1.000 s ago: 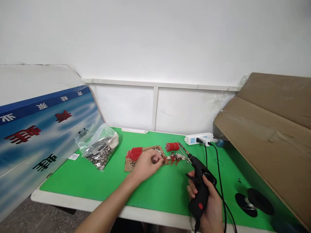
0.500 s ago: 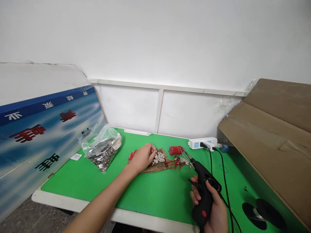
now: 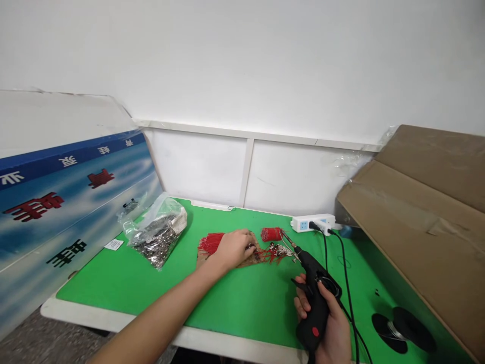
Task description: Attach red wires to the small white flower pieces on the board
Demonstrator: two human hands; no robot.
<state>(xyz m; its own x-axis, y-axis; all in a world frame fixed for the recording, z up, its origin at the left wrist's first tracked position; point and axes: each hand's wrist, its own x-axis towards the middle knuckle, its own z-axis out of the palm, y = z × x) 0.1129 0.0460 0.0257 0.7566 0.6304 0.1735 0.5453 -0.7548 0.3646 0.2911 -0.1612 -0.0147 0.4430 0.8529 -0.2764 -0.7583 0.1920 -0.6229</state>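
Note:
My right hand (image 3: 329, 313) is wrapped round the black grip of a soldering gun (image 3: 316, 283), whose metal tip points up and left. Beside that tip lie a bundle of red wires (image 3: 271, 234) and a small heap of metal pieces with red wires (image 3: 279, 251). My left hand (image 3: 238, 248) rests over a brown cardboard piece (image 3: 248, 261), its fingers curled down and closed. What those fingertips hold, if anything, is hidden beneath the hand. Left of it, a row of red wires (image 3: 211, 242) lies on the same cardboard.
A clear plastic bag of metal pieces (image 3: 159, 242) lies to the left on the green tabletop (image 3: 235, 303). At the back right is a white power strip (image 3: 312, 223) with black cords. A wire spool (image 3: 396, 331) lies at the right, below a large cardboard box (image 3: 420, 212).
My left hand has moved right over the small metal pieces, covering them and uncovering more red wires. My right hand keeps the soldering gun in about the same place. The view has shifted slightly.

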